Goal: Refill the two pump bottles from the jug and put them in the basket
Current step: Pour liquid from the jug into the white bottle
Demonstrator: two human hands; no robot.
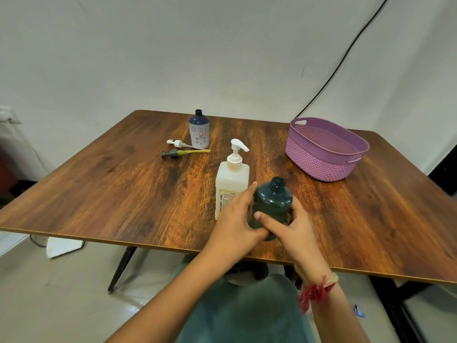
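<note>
Near the front edge of the table [123, 181] I've got both hands on the green bottle [272, 206]. My left hand [235, 219] wraps its left side. My right hand [286, 226] has the thumb across the front and the fingers curled round the other side. The neck is open with no pump on it, and I can't tell if the base is actually down on the wood.

The white jug [231, 179] stands just behind my left fingers, with its own pump top on. My guess is this is the set-up for the first pour.

To do it right I'd:
- plant the green bottle flat and well back from the edge
- hold it low with one hand and free the other for the jug
- get that jug top off, or else pump it in squirt by squirt
- go slow, because the neck is narrow

The blue bottle [199, 131] waits open at the back, with the white pump [176, 143] and green pump [173, 153] lying beside it. The basket [319, 164] sits well off to the right.
</note>
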